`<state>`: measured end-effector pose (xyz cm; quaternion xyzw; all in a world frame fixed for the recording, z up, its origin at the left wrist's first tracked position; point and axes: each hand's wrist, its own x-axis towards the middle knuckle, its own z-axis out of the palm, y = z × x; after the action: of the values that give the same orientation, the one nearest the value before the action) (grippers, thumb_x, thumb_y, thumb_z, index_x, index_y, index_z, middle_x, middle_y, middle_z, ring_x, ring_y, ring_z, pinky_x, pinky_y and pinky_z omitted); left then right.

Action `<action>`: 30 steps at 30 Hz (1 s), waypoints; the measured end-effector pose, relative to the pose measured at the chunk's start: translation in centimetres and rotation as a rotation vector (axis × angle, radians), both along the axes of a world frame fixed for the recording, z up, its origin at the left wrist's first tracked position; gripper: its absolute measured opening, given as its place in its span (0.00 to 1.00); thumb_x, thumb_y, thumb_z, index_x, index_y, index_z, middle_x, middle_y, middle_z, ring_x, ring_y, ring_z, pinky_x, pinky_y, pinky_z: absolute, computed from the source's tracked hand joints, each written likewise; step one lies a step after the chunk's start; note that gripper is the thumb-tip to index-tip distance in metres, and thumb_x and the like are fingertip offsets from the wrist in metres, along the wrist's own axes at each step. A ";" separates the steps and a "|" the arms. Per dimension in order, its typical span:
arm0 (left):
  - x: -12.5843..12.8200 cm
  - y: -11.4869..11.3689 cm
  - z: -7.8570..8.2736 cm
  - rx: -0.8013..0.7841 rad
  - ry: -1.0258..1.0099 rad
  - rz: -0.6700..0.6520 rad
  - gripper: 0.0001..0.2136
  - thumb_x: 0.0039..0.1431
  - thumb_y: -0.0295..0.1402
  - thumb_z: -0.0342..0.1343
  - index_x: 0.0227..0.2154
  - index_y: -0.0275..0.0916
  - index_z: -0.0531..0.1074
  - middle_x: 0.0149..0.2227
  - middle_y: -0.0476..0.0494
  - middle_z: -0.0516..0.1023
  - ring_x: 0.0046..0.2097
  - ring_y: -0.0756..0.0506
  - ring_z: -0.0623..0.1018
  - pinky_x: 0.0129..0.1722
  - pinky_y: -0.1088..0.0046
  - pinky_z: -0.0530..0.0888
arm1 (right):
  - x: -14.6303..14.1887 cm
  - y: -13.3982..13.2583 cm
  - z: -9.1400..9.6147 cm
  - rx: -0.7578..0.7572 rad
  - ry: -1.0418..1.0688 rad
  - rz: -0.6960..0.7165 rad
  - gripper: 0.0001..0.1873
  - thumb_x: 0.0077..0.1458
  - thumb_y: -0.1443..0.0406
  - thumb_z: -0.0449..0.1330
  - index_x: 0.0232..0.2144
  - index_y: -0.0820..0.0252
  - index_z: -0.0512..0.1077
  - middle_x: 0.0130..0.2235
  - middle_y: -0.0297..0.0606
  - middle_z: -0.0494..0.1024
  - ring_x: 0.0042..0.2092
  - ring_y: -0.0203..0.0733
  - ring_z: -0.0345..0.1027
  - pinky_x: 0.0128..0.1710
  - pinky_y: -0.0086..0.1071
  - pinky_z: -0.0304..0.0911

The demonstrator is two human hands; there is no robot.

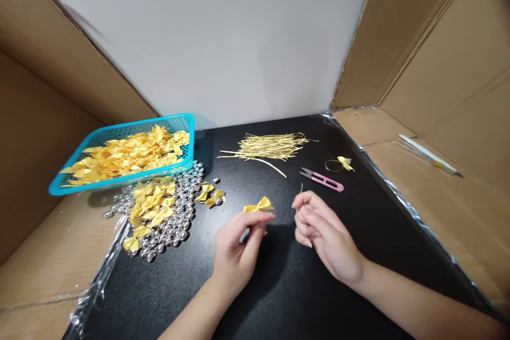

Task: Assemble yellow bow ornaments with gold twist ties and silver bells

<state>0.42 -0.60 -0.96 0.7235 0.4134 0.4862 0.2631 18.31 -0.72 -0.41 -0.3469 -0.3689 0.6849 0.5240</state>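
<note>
My left hand (238,247) is closed in a pinch, with a yellow ribbon bow (261,204) at its fingertips. To the right, my right hand (329,236) has its thumb and fingers pressed together around a short gold twist tie (302,187); only one end sticks up above the fingers, and the rest is hidden. The two hands are apart, over the black tabletop (279,287). Beyond them lies a pile of gold twist ties (273,146). Pink thread snips (322,178) rest just past my right hand.
A turquoise basket (119,177) at the left holds many yellow bows. Below it, loose bows (153,204) lie among silver beads (175,236). A few assembled bows (215,198) sit nearby; another with a gold loop (345,163) is at right. A white-handled tool (430,156) lies on cardboard.
</note>
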 end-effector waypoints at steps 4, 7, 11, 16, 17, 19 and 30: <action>0.3 0.2 0.6 0.213 0.157 -0.166 0.12 0.57 0.17 0.54 0.39 0.39 0.74 0.32 0.45 0.81 0.30 0.49 0.77 0.31 0.75 0.71 | 0.3 0.0 0.3 0.061 -0.141 0.033 0.16 0.51 0.60 0.67 0.41 0.57 0.70 0.24 0.23 0.53 0.24 0.28 0.45 0.22 0.25 0.45; 0.6 0.3 1.0 0.257 0.172 -0.266 0.11 0.54 0.17 0.54 0.36 0.38 0.74 0.27 0.46 0.80 0.26 0.49 0.74 0.28 0.74 0.70 | 0.3 0.1 0.5 0.069 -0.228 0.110 0.12 0.50 0.60 0.67 0.35 0.62 0.75 0.20 0.22 0.53 0.22 0.28 0.44 0.21 0.25 0.43; 0.7 0.2 1.4 0.187 0.152 -0.109 0.09 0.52 0.20 0.57 0.33 0.39 0.76 0.34 0.42 0.81 0.35 0.46 0.77 0.37 0.69 0.72 | 0.4 0.0 0.7 0.213 -0.416 -0.074 0.08 0.54 0.62 0.63 0.29 0.62 0.75 0.20 0.30 0.70 0.19 0.29 0.53 0.18 0.26 0.48; 0.6 0.0 0.9 -0.465 -0.222 -0.102 0.10 0.60 0.36 0.57 0.30 0.39 0.81 0.28 0.43 0.78 0.29 0.47 0.74 0.31 0.71 0.70 | 1.7 -0.1 0.1 1.045 -0.986 -0.445 0.09 0.57 0.73 0.60 0.38 0.59 0.76 0.21 0.32 0.75 0.21 0.33 0.62 0.22 0.30 0.55; 0.8 -0.1 0.8 -0.610 -0.328 -0.158 0.12 0.60 0.39 0.57 0.30 0.38 0.81 0.26 0.44 0.78 0.27 0.49 0.73 0.29 0.72 0.70 | 1.9 0.0 -0.1 1.180 -1.066 -0.429 0.10 0.57 0.73 0.59 0.40 0.60 0.76 0.20 0.32 0.73 0.21 0.34 0.62 0.23 0.31 0.55; 1.1 -0.2 0.7 -0.797 -0.475 -0.169 0.13 0.57 0.43 0.61 0.29 0.38 0.81 0.23 0.47 0.76 0.25 0.51 0.70 0.28 0.75 0.68 | 2.0 0.2 -0.4 1.325 -1.174 -0.376 0.10 0.59 0.73 0.58 0.42 0.63 0.76 0.19 0.31 0.71 0.21 0.36 0.61 0.22 0.34 0.51; 1.5 -0.2 0.4 -1.007 -0.758 -0.044 0.11 0.48 0.39 0.68 0.25 0.35 0.79 0.23 0.49 0.74 0.28 0.53 0.69 0.31 0.78 0.67 | 0.9 0.0 -0.7 1.334 -1.258 -0.277 0.14 0.60 0.73 0.55 0.47 0.65 0.74 0.19 0.32 0.72 0.21 0.36 0.60 0.22 0.35 0.47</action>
<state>1.89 -0.76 -0.56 0.2967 0.4547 0.4490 0.7097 19.20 -0.67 -1.07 -0.3224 -0.8583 -0.0520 0.3959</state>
